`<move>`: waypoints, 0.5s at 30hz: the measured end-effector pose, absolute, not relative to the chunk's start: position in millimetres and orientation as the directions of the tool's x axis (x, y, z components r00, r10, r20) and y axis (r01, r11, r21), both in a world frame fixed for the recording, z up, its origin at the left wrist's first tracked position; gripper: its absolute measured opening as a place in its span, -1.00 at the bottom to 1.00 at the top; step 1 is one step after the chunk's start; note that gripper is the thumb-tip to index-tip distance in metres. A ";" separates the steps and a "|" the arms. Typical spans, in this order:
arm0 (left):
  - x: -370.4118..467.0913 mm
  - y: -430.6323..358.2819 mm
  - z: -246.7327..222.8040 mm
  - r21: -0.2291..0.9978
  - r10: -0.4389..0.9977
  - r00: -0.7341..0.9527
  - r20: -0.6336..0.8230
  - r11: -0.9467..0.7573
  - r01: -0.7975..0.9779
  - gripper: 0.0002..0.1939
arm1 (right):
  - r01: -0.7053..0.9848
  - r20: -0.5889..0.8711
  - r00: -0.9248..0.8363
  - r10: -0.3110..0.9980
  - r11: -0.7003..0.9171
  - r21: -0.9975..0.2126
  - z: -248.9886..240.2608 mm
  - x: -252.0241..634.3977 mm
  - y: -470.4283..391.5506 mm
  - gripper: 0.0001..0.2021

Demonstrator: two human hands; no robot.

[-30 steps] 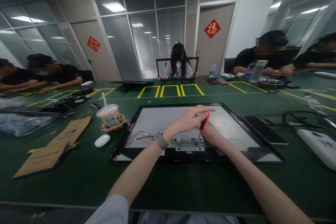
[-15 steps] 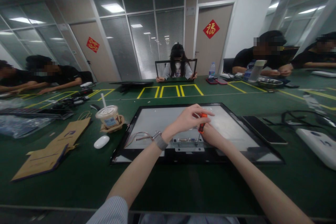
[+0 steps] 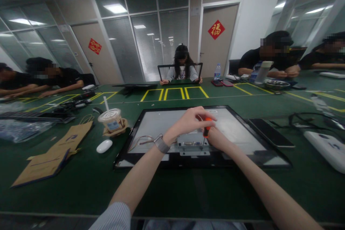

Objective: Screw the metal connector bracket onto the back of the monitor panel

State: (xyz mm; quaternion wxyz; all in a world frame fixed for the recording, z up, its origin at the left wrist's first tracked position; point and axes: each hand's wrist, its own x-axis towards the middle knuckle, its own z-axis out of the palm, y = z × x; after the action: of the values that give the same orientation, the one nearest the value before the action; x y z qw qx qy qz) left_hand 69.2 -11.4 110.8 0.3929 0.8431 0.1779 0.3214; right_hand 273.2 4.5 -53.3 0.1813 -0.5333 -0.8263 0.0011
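A monitor panel with a black frame lies on its face, its pale metal back upward. An orange and black screwdriver stands almost upright, its tip at the metal bracket with the video ports near the panel's close edge. My left hand arches over from the left, thumb and fingers curled round the top of the handle. Lower on the right side, my right hand is closed against the screwdriver; its fingertips are partly hidden. Thin wires lie on the panel left of my left wrist.
To the left are a lidded drink cup, a white mouse-shaped case and a brown paper bag. A black phone and a white device lie right. A person opposite holds a black frame.
My left hand has shifted slightly left, its fingers turning about the handle top. My right hand and the screwdriver stay almost where they were.
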 end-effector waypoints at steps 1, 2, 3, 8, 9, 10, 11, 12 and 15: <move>69.7 -11.6 110.2 0.772 0.565 0.723 0.397 -0.631 0.070 -0.82 | 0.886 0.291 -0.355 0.889 0.419 -0.200 -53.4 272.7 4.0 -0.55; 70.1 -11.8 109.9 0.767 0.573 0.718 0.395 -0.636 0.085 -0.81 | 0.895 0.282 -0.341 0.897 0.402 -0.195 -53.5 272.1 3.5 -0.56; 70.4 -12.2 109.7 0.763 0.574 0.716 0.397 -0.640 0.090 -0.81 | 0.898 0.278 -0.332 0.901 0.392 -0.197 -53.4 271.4 3.1 -0.57; 70.6 -14.0 110.6 0.752 0.569 0.711 0.414 -0.653 0.085 -0.80 | 0.906 0.268 -0.317 0.910 0.374 -0.197 -51.4 269.4 1.6 -0.57; 70.4 -14.5 111.2 0.749 0.575 0.709 0.407 -0.655 0.101 -0.80 | 0.907 0.268 -0.316 0.910 0.373 -0.195 -50.9 269.2 1.4 -0.57; 70.2 -14.9 111.9 0.746 0.581 0.708 0.401 -0.656 0.116 -0.81 | 0.908 0.269 -0.316 0.910 0.372 -0.193 -50.4 269.0 1.1 -0.56; 69.9 -15.3 112.6 0.742 0.581 0.711 0.397 -0.659 0.124 -0.82 | 0.909 0.270 -0.315 0.910 0.371 -0.191 -50.1 268.8 0.8 -0.56; 69.5 -15.6 113.5 0.740 0.573 0.719 0.393 -0.662 0.123 -0.83 | 0.909 0.271 -0.315 0.910 0.371 -0.189 -49.9 268.6 0.5 -0.55; 68.0 -15.9 115.7 0.750 0.519 0.763 0.385 -0.658 0.069 -0.84 | 0.908 0.275 -0.322 0.906 0.377 -0.182 -49.5 268.6 0.2 -0.51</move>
State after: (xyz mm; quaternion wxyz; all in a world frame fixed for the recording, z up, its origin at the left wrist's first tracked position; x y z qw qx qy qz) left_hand 68.0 -15.9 115.7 0.3764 0.8602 0.1707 0.2986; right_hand 268.6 0.2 -49.5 0.1669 -0.5579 -0.8129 -0.0028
